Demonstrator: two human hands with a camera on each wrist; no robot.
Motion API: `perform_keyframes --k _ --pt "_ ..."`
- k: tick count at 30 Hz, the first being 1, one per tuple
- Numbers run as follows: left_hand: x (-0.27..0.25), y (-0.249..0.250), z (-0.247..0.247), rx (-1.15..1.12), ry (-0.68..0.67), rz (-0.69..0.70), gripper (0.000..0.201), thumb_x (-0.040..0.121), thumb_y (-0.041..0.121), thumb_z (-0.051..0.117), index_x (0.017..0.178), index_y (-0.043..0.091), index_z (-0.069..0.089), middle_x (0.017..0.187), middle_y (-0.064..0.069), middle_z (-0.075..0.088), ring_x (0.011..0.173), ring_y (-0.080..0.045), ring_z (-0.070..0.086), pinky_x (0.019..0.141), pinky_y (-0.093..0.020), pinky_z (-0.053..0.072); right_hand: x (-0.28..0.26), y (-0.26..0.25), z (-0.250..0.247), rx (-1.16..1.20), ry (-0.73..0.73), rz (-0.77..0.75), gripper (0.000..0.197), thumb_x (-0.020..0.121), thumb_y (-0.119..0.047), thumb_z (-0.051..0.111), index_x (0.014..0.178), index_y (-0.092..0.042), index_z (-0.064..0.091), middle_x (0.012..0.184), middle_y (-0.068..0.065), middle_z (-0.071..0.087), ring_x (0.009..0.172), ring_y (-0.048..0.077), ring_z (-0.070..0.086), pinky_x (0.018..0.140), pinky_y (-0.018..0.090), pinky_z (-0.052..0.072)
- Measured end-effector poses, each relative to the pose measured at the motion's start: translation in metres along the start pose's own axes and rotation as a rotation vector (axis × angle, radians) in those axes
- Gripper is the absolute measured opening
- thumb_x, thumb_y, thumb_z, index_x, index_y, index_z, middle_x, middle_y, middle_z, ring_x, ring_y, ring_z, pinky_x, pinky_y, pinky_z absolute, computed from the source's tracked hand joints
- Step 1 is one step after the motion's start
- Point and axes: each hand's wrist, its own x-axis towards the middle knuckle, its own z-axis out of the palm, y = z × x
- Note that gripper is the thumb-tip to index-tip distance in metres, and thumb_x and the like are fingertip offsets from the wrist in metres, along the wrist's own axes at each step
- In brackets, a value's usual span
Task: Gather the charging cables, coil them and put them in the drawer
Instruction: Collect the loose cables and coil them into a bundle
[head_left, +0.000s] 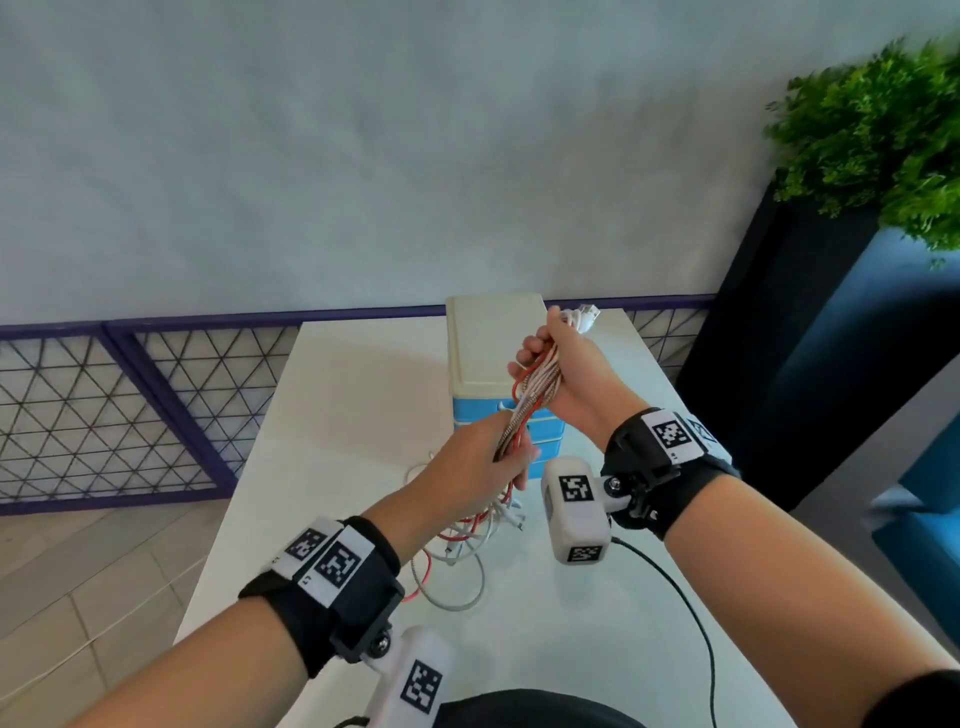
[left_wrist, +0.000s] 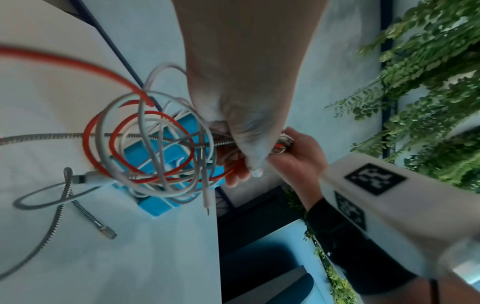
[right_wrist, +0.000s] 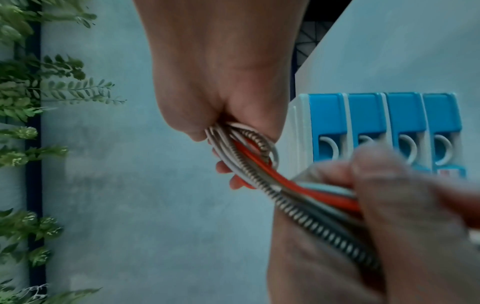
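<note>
A bundle of charging cables (head_left: 530, 405), red, white and braided grey, is stretched between both hands above the white table (head_left: 353, 395). My right hand (head_left: 556, 364) grips its upper end, with white plugs (head_left: 584, 317) sticking out past the fist. My left hand (head_left: 498, 457) grips the bundle lower down. Loose loops (head_left: 457, 545) hang from it onto the table. In the left wrist view the loops (left_wrist: 150, 144) dangle below my left hand (left_wrist: 244, 139). The right wrist view shows my right hand (right_wrist: 223, 115) curled round the cables (right_wrist: 249, 164). The blue drawer unit (head_left: 498, 364) stands just behind, its drawers (right_wrist: 363, 115) closed.
A braided cable's plug (left_wrist: 106, 232) lies on the table. A black camera lead (head_left: 675, 597) crosses the table near its right edge. A green plant (head_left: 883, 130) in a dark planter stands at the right. A purple mesh railing (head_left: 130, 405) runs behind the table.
</note>
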Motion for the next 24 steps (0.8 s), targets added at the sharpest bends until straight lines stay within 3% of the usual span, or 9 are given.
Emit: perform_keyframes --k 2,3,6,8,11,15,17,20,24 --pt "0.001 -0.006 0.004 -0.011 -0.068 -0.012 0.01 0.092 0.02 0.053 0.083 0.016 0.056 0.058 0.015 0.058 0.054 -0.002 0.048 0.055 -0.013 0.038 -0.004 0.002 0.004 0.097 -0.019 0.036 0.041 0.099 -0.04 0.045 0.068 -0.015 0.041 0.058 0.001 0.045 0.053 0.017 0.048 0.069 0.039 0.053" --pt "0.003 -0.009 0.005 -0.005 -0.092 -0.007 0.011 0.092 0.019 0.053 0.083 0.015 0.059 0.06 0.014 0.057 0.056 -0.002 0.047 0.056 -0.013 0.038 -0.006 0.004 0.005 0.125 -0.031 0.054 0.041 0.099 -0.042 0.045 0.068 -0.015 0.042 0.057 0.002 0.047 0.052 0.017 0.049 0.068 0.04 0.053" --pt "0.004 -0.017 0.005 0.098 -0.176 -0.017 0.012 0.091 0.026 0.056 0.083 0.02 0.063 0.072 0.009 0.061 0.061 0.001 0.051 0.061 -0.012 0.04 -0.011 0.005 0.006 0.106 -0.052 0.064 0.04 0.098 -0.045 0.045 0.07 -0.018 0.041 0.052 -0.004 0.044 0.039 0.01 0.041 0.047 0.024 0.046" --pt "0.004 -0.027 0.006 0.138 -0.23 -0.054 0.02 0.09 0.028 0.059 0.071 0.031 0.057 0.068 0.012 0.058 0.057 0.005 0.05 0.057 -0.007 0.037 -0.013 0.003 0.003 0.099 -0.047 0.019 0.038 0.098 -0.043 0.047 0.07 -0.02 0.04 0.049 -0.007 0.036 0.033 0.005 0.03 0.035 0.018 0.033" --pt "0.0 -0.036 0.008 0.071 -0.275 -0.111 0.013 0.087 0.031 0.063 0.078 0.039 0.058 0.077 0.019 0.063 0.067 0.014 0.054 0.065 -0.004 0.037 -0.015 -0.003 0.004 0.039 -0.025 -0.057 0.038 0.099 -0.039 0.047 0.068 -0.021 0.037 0.048 -0.008 0.027 0.032 0.004 0.024 0.031 0.018 0.025" --pt "-0.004 -0.045 0.001 -0.023 -0.267 -0.181 0.01 0.081 0.038 0.07 0.081 0.042 0.06 0.076 0.024 0.065 0.069 0.016 0.057 0.067 -0.007 0.041 -0.017 -0.011 0.002 -0.077 0.077 -0.183 0.041 0.1 -0.037 0.047 0.065 -0.021 0.033 0.044 -0.009 0.028 0.031 0.006 0.025 0.033 0.018 0.027" --pt "-0.004 -0.054 -0.005 -0.07 -0.214 -0.187 0.025 0.072 0.042 0.077 0.092 0.038 0.062 0.09 0.02 0.069 0.084 0.006 0.063 0.079 -0.016 0.047 -0.017 -0.016 0.0 -0.105 0.121 -0.252 0.038 0.1 -0.036 0.046 0.068 -0.021 0.035 0.043 -0.009 0.03 0.031 0.006 0.026 0.034 0.018 0.028" --pt "-0.003 -0.057 -0.015 -0.173 -0.162 -0.191 0.03 0.066 0.03 0.084 0.089 0.022 0.065 0.081 0.014 0.069 0.074 -0.004 0.063 0.073 -0.02 0.047 -0.015 -0.023 -0.001 -0.091 0.158 -0.296 0.033 0.101 -0.032 0.045 0.072 -0.019 0.036 0.045 -0.009 0.03 0.033 0.006 0.025 0.035 0.019 0.028" --pt "-0.003 -0.056 -0.022 -0.319 -0.207 -0.175 0.018 0.077 0.018 0.075 0.094 0.022 0.069 0.082 0.01 0.071 0.074 -0.003 0.062 0.072 -0.016 0.046 -0.013 -0.03 0.003 -0.105 0.164 -0.326 0.034 0.101 -0.031 0.045 0.071 -0.019 0.034 0.042 -0.01 0.03 0.031 0.006 0.025 0.034 0.018 0.027"
